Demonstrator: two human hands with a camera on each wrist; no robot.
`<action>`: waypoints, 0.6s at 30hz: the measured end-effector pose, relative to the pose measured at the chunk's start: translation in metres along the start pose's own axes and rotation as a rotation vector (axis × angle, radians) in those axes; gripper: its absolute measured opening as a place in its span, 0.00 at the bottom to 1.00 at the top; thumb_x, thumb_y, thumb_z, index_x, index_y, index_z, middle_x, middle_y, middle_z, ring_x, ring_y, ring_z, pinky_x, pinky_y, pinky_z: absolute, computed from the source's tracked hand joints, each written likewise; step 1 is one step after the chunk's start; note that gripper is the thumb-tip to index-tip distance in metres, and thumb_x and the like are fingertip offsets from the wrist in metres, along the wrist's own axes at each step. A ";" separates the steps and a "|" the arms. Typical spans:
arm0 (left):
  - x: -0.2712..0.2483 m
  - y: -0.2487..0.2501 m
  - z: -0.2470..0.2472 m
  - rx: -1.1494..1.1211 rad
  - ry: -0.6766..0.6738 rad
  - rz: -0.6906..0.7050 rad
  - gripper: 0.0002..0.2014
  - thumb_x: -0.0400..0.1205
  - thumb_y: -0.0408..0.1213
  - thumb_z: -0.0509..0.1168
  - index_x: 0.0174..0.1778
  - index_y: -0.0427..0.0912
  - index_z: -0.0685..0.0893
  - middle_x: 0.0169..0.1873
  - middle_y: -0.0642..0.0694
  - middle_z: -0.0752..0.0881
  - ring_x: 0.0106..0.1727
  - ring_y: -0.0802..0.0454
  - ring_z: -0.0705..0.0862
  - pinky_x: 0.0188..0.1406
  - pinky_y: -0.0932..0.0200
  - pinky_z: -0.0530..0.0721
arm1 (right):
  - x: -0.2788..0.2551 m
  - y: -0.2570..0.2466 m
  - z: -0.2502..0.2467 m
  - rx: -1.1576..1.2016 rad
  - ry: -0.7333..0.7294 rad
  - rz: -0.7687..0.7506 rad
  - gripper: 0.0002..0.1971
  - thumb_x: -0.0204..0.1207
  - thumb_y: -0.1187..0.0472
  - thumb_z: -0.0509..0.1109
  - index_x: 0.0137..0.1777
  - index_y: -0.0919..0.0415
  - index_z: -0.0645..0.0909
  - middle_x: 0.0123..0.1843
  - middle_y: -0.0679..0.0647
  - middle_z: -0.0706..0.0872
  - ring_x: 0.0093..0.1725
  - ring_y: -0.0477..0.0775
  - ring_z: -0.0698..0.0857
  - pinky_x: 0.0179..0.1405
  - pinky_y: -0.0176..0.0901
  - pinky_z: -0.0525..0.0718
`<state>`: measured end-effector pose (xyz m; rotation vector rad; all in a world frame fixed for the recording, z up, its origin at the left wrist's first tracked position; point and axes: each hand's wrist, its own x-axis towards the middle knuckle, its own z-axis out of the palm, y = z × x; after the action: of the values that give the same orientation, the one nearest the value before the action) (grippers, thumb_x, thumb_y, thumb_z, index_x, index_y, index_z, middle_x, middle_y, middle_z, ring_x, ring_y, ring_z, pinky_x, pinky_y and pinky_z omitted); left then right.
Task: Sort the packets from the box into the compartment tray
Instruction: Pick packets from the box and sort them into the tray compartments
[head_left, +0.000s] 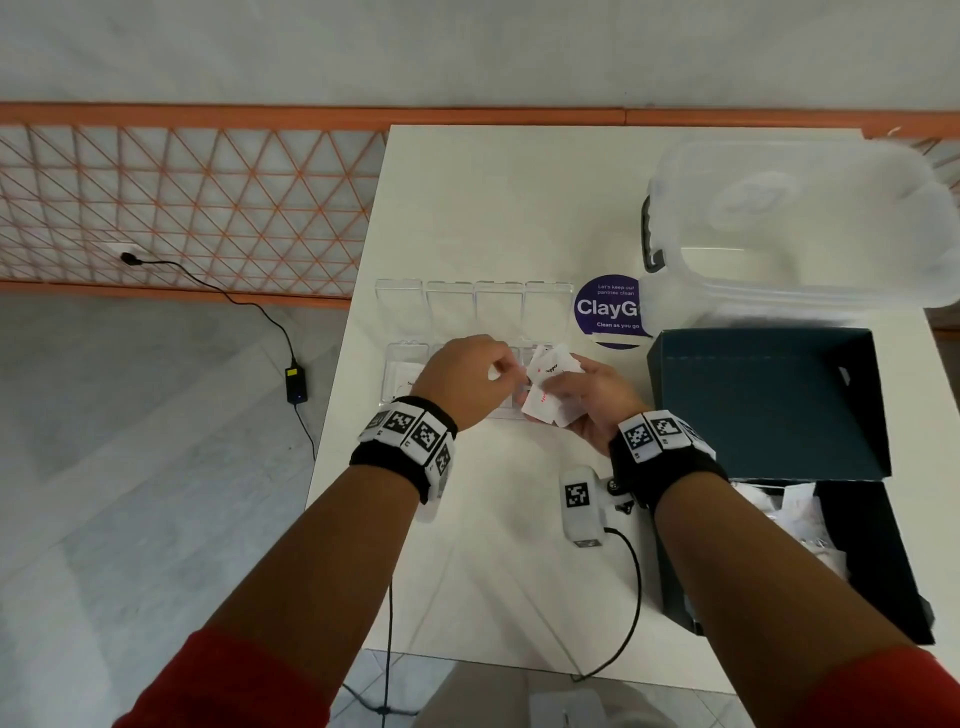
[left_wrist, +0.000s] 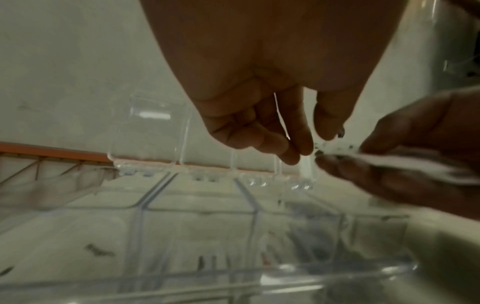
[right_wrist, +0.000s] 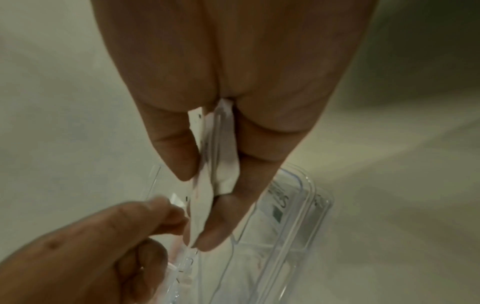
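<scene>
The clear plastic compartment tray (head_left: 402, 364) near the desk's left edge holds a few packets. Over it, the left hand (head_left: 467, 376) pinches 1 from the small white paper packets (head_left: 550, 387) the right hand (head_left: 597, 400) clasps. The dark cardboard box (head_left: 769, 566), right edge, holds more; sorting looks part-done.

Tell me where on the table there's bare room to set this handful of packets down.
Bare table lies near you, between the compartment tray and the front edge, left of the small white device. More lies beyond the tray's open lids. The right side is crowded: dark box, clear tub, round sticker.
</scene>
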<state>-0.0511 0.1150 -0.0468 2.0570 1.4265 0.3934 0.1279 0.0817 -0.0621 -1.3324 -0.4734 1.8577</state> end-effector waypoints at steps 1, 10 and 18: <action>-0.002 0.005 -0.001 -0.043 -0.010 -0.012 0.06 0.78 0.50 0.69 0.40 0.53 0.84 0.38 0.57 0.83 0.34 0.66 0.78 0.36 0.65 0.73 | 0.000 0.001 0.002 -0.031 0.009 -0.018 0.14 0.75 0.78 0.65 0.59 0.69 0.83 0.48 0.65 0.89 0.46 0.64 0.89 0.46 0.56 0.89; -0.018 0.012 0.009 -0.458 -0.068 -0.317 0.16 0.73 0.34 0.76 0.50 0.50 0.77 0.41 0.53 0.86 0.40 0.53 0.86 0.37 0.61 0.81 | -0.007 0.006 0.007 0.023 0.045 -0.092 0.13 0.77 0.75 0.69 0.60 0.68 0.82 0.52 0.66 0.88 0.46 0.61 0.89 0.40 0.49 0.90; -0.027 0.009 0.004 -0.657 -0.089 -0.383 0.10 0.74 0.33 0.75 0.47 0.46 0.84 0.42 0.47 0.89 0.41 0.56 0.88 0.42 0.59 0.89 | -0.011 0.007 0.006 0.111 0.059 -0.116 0.12 0.75 0.78 0.70 0.55 0.65 0.84 0.48 0.63 0.89 0.47 0.60 0.90 0.42 0.50 0.91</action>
<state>-0.0527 0.0866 -0.0419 1.2372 1.3630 0.5149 0.1218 0.0698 -0.0578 -1.2551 -0.4021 1.7202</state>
